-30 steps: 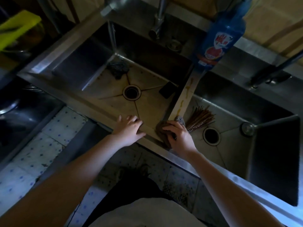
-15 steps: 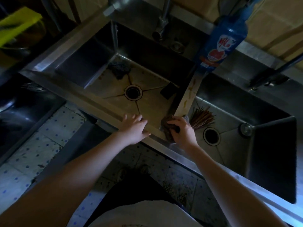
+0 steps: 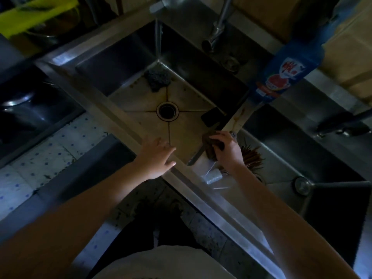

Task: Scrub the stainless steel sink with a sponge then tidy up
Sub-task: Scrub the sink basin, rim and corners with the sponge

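Right hand [image 3: 226, 151] curls round a dark brown sponge [image 3: 210, 147] and presses it on the near end of the divider [image 3: 239, 119] between the two basins of the stainless steel sink [image 3: 141, 101]. The fingers cover much of the sponge, so its shape is hard to make out. Left hand [image 3: 157, 158] lies flat on the sink's front rim, fingers straight and slightly spread, holding nothing.

Just behind the right hand a bundle of brown sticks [image 3: 252, 158] lies in the right basin, partly hidden by the wrist. The forearm covers most of that basin's drain. A clear crumpled wrapper [image 3: 212, 177], blurred, rests on the rim below the sponge.

In the left basin sit a round drain [image 3: 167, 110], a dark scouring pad [image 3: 158, 78] in the far corner and a flat black item [image 3: 212, 116] by the divider, too dim to identify. A blue detergent bottle [image 3: 285, 75] stands at the divider's far end, its top cut off. The tap [image 3: 218, 27] is also cut off above.
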A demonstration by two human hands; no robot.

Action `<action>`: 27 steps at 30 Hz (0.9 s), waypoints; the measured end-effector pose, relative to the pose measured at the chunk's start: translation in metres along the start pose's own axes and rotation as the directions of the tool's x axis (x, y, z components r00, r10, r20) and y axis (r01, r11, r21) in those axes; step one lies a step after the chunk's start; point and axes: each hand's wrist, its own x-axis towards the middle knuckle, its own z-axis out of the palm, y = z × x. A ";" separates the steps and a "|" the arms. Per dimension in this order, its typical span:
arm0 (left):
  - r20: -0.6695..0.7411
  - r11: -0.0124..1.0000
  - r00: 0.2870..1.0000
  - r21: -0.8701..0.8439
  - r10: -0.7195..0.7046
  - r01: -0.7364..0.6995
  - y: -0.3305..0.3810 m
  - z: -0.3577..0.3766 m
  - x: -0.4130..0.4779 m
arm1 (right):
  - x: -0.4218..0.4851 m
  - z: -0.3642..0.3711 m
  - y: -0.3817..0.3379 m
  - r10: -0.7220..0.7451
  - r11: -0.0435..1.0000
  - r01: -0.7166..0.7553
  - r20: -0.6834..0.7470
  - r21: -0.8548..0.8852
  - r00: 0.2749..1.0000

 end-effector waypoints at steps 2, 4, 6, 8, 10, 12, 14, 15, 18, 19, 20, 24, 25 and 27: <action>-0.038 0.998 0.998 -0.023 -0.052 0.051 0.009 0.005 -0.001 | 0.018 -0.007 0.012 -0.002 1.000 0.002 0.001 -0.010 1.000; -0.042 0.994 0.994 -0.044 -0.098 0.096 0.019 0.008 -0.002 | 0.037 -0.014 0.023 -0.010 1.000 0.010 0.004 -0.013 1.000; -0.045 0.991 0.991 -0.040 -0.128 0.126 0.029 0.011 -0.001 | 0.053 -0.020 0.033 0.002 1.000 -0.002 0.000 0.004 1.000; -0.065 0.988 0.987 -0.044 -0.150 0.147 0.036 0.014 0.000 | 0.065 -0.025 0.040 0.023 0.999 -0.023 -0.016 0.031 1.000; -0.096 0.984 0.980 -0.051 -0.174 0.170 0.040 0.015 -0.002 | 0.071 -0.028 0.043 0.028 0.999 -0.027 -0.020 0.029 0.999; -0.126 0.982 0.974 -0.044 -0.190 0.186 0.042 0.016 -0.003 | 0.067 -0.028 0.044 -0.021 1.000 0.021 -0.015 -0.017 1.000; -0.160 0.979 0.966 -0.040 -0.203 0.199 0.042 0.016 -0.003 | 0.055 -0.025 0.045 -0.108 0.992 0.108 -0.006 -0.065 0.994; -0.168 0.976 0.962 -0.043 -0.216 0.211 0.042 0.016 -0.003 | 0.047 -0.023 0.045 -0.147 0.986 0.147 0.004 -0.080 0.989; -0.155 0.969 0.956 -0.038 -0.249 0.246 0.042 0.014 0.001 | 0.028 -0.015 0.046 -0.228 0.968 0.232 0.044 -0.094 0.973; -0.147 0.968 0.956 -0.042 -0.253 0.249 0.042 0.014 0.002 | 0.027 -0.014 0.047 -0.249 0.964 0.253 0.055 -0.086 0.967; -0.139 0.967 0.957 -0.049 -0.254 0.250 0.043 0.014 0.004 | 0.029 -0.016 0.049 -0.263 0.960 0.268 0.068 -0.076 0.962; -0.129 0.968 0.960 -0.061 -0.249 0.243 0.045 0.014 0.007 | 0.055 -0.028 0.058 -0.240 0.966 0.247 0.084 -0.080 0.967; -0.131 0.968 0.959 -0.064 -0.250 0.243 0.046 0.014 0.007 | 0.064 -0.032 0.060 -0.217 0.970 0.222 0.062 -0.098 0.974; -0.146 0.968 0.958 -0.076 -0.248 0.239 0.047 0.014 0.006 | 0.080 -0.040 0.065 -0.185 0.962 0.184 0.017 -0.202 0.983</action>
